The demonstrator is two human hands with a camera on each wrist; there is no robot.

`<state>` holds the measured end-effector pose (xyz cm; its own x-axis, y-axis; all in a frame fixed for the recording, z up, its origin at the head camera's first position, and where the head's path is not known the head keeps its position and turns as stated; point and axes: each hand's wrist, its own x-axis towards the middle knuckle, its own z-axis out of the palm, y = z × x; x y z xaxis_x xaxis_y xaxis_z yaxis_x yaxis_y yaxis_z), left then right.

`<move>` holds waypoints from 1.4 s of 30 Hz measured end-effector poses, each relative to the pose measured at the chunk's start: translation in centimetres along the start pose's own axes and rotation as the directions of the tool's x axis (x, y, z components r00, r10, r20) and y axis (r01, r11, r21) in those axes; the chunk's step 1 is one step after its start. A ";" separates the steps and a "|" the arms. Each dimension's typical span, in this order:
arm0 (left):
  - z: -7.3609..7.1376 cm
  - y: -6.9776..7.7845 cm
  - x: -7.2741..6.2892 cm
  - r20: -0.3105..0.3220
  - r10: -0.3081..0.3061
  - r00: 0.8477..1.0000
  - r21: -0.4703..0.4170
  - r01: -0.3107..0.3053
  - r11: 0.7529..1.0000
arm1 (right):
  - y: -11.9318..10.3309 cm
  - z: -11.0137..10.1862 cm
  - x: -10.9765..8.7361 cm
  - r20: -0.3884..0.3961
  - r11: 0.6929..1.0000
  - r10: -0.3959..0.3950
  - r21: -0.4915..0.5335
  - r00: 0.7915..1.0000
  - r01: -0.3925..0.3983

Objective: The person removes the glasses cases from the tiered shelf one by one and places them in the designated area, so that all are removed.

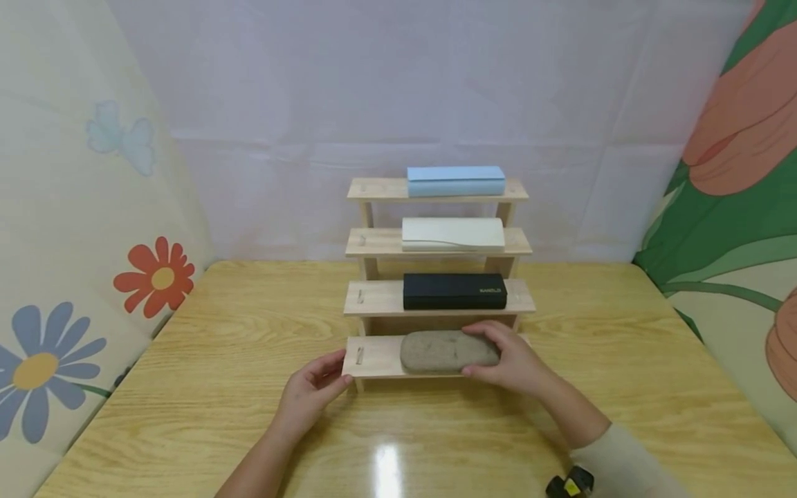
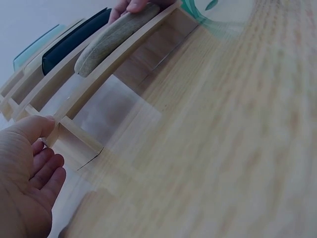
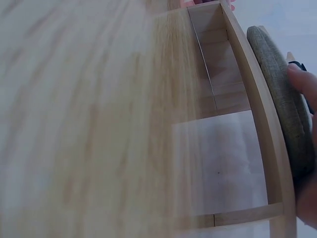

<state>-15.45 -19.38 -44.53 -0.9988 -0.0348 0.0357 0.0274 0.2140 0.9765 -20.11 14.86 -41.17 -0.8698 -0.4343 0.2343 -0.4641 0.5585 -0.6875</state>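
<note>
Grey case pinched at its right end on the bottom shelf

At the far left hung a flowered cloth (image 1: 37,366), beside the bench (image 1: 268,304). Next came the left grip (image 1: 311,394), narrow, thumb and fingers at the left end of the bottom shelf of the stepped stand (image 1: 381,353).

The grey case (image 1: 429,351) lay lengthwise on that shelf, right of its middle. Above it, one to a step, sat the black case (image 1: 454,292), the white case (image 1: 453,232) and, on top, the blue case (image 1: 456,181).

The right grip (image 1: 513,360) held the grey case across its width, thumb at the front edge, fingers at the back. The case looked light and fairly stiff, its matt, textured skin unlikely to slip, nothing fragile outside. The rounded ends seemed poorer places to hold than the long edges; a pinch nearer the middle would probably have balanced it better.

Farther right, a green-and-pink cloth (image 1: 735,228) closed the side.
</note>
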 end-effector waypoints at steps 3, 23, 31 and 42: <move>0.1 0.1 0.0 0.000 -0.007 1.000 0.001 0.007 1.000 | 0.0 0.0 0.0 0.012 1.000 0.016 -0.020 1.000 -0.016; 0.1 -0.1 -0.1 -0.003 -0.013 1.000 0.013 0.013 1.000 | -0.1 -0.2 -0.1 -0.013 0.999 0.049 0.018 0.999 -0.049; 0.1 0.1 0.0 -0.011 -0.007 1.000 0.028 0.007 1.000 | -0.2 -1.5 -0.3 -0.056 1.000 0.023 0.002 0.998 -0.023; 0.0 0.0 0.1 -0.012 -0.017 1.000 0.024 0.018 1.000 | -0.3 -3.9 -1.3 -0.059 0.996 0.087 0.023 0.994 -0.086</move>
<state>-15.53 -19.33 -44.51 -0.9985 -0.0500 0.0213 0.0088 0.2366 0.9716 -19.52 18.00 -38.60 -0.9154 -0.3411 0.2137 -0.3834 0.5771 -0.7211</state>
